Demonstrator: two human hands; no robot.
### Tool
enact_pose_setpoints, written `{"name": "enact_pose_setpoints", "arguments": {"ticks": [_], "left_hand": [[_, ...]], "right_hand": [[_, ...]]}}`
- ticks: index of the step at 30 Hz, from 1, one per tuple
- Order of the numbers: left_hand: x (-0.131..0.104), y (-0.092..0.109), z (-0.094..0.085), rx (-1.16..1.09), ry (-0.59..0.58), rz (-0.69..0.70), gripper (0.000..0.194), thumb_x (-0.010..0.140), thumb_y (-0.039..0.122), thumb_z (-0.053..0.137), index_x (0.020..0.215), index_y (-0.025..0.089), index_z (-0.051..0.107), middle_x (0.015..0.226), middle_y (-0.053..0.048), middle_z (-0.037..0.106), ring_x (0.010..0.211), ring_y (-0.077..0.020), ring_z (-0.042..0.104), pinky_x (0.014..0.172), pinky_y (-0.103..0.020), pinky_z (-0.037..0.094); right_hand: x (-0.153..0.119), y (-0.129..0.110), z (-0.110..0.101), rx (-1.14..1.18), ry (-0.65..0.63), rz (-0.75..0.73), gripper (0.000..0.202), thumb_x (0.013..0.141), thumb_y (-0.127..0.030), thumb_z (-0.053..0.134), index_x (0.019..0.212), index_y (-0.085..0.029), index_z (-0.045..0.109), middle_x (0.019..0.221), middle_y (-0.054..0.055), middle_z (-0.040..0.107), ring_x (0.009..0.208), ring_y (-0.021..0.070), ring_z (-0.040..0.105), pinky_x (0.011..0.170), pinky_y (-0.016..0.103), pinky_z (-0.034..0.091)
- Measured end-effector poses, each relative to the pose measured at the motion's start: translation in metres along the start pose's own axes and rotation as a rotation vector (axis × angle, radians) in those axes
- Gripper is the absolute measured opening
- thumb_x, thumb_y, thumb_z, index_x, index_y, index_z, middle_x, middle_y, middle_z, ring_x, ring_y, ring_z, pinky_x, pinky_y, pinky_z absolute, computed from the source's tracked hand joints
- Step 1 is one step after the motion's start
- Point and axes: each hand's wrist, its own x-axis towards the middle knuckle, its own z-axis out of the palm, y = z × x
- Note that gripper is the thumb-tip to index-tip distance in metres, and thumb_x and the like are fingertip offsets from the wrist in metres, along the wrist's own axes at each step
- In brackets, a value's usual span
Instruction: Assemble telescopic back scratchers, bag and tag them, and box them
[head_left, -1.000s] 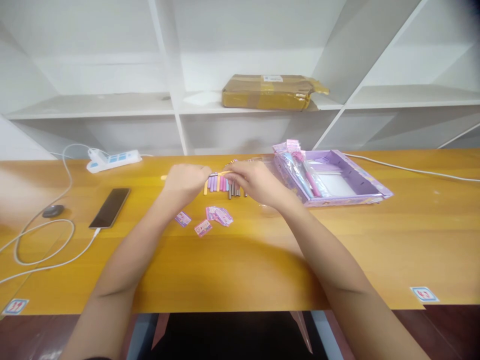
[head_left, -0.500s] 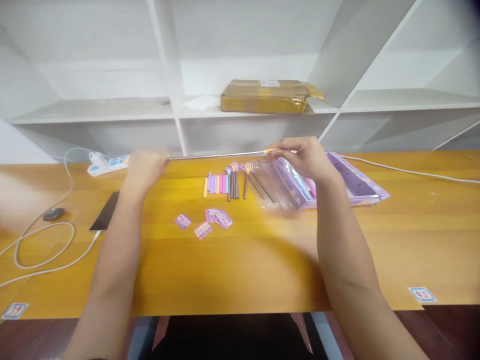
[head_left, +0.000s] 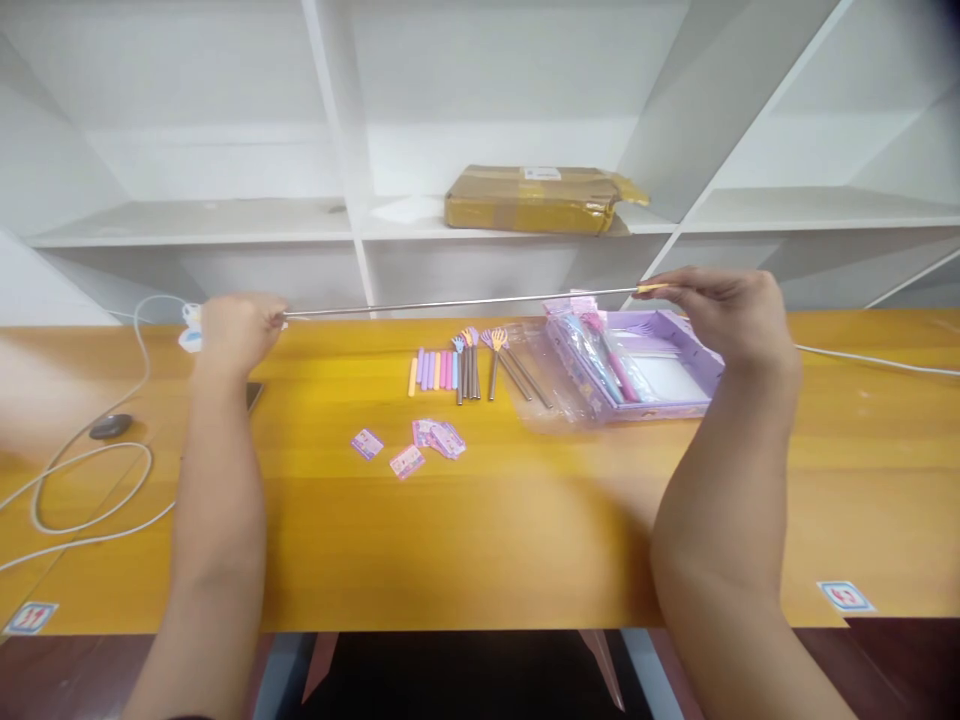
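Observation:
A long, thin metal telescopic back scratcher [head_left: 465, 301] stretches level above the table between my two hands. My left hand [head_left: 244, 330] is closed in a fist around one end, hiding it. The fingers of my right hand [head_left: 720, 305] pinch the yellow tip at the other end. Below the rod lie several collapsed back scratchers [head_left: 470, 370] with small hand-shaped heads in purple, yellow and blue. Beside them is a row of coloured tubes [head_left: 433, 370], and nearer me several small printed cards [head_left: 442, 438].
A purple box [head_left: 660, 410] with packaged items stands at the right, clear plastic wrap [head_left: 559, 385] beside it. A mouse [head_left: 110, 427], a white cable [head_left: 142, 480] and a partly hidden phone [head_left: 254, 396] are at the left. A taped carton [head_left: 540, 200] sits on the shelf.
My hands have moved apart, left hand to the left and right hand to the right. The rod between them is now much longer.

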Motion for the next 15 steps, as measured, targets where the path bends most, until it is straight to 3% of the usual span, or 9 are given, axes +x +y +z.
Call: {"name": "enact_pose_setpoints", "arguments": {"ticks": [3, 10, 15], "left_hand": [[0.004, 0.008, 0.002, -0.004, -0.026, 0.000, 0.024, 0.096, 0.021, 0.049, 0.075, 0.023, 0.061, 0.083, -0.008, 0.067, 0.084, -0.0254, 0.059, 0.070, -0.037, 0.025], [0.009, 0.014, 0.005, 0.002, -0.063, -0.006, 0.024, 0.094, 0.020, 0.052, 0.077, 0.024, 0.068, 0.083, -0.011, 0.072, 0.082, -0.0286, 0.064, 0.070, -0.038, 0.027], [0.009, 0.021, 0.002, -0.005, -0.083, -0.036, 0.021, 0.094, 0.022, 0.054, 0.079, 0.024, 0.068, 0.087, -0.011, 0.077, 0.085, -0.0316, 0.069, 0.069, -0.038, 0.028]], "right_hand": [[0.000, 0.008, 0.000, 0.019, 0.007, 0.019, 0.014, 0.100, -0.022, 0.076, 0.099, -0.026, 0.089, 0.111, 0.007, 0.088, 0.111, 0.0218, 0.080, 0.103, 0.033, 0.056], [0.010, 0.009, 0.014, 0.068, -0.014, 0.133, 0.015, 0.098, -0.015, 0.072, 0.102, -0.021, 0.085, 0.092, 0.008, 0.083, 0.086, 0.0173, 0.075, 0.084, 0.031, 0.055], [0.013, 0.005, 0.019, 0.002, -0.049, 0.212, 0.014, 0.100, -0.015, 0.070, 0.101, -0.022, 0.082, 0.088, 0.007, 0.081, 0.083, 0.0171, 0.075, 0.079, 0.029, 0.053]]}}
